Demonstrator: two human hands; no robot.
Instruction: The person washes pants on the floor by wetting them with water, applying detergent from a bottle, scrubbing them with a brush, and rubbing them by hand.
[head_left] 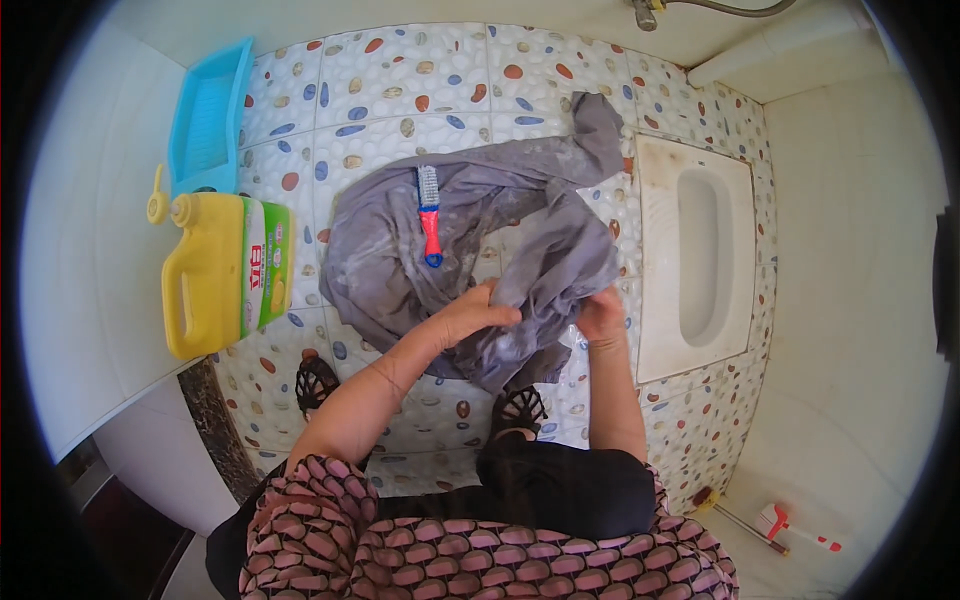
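A wet grey garment (375,235) lies spread on the pebble-patterned tiles, whitish suds showing on parts of it. Part of its near right side is bunched up between my hands. My left hand (472,314) grips a fold there, its thumb on top and the other fingers mostly under the cloth. At the right edge of the bunch, my right hand (602,318) is closed on the cloth, its fingertips partly hidden. On the garment's far left part rests a scrub brush (430,215) with a red and blue handle and pale bristles, apart from both hands.
Right of the garment, a white squat toilet (648,290) is set in the floor. To the left stand a yellow jug (185,285) with a pump and a blue washboard tray (207,120). A long-handled brush (740,522) lies at lower right. A tap (645,14) juts out at the top.
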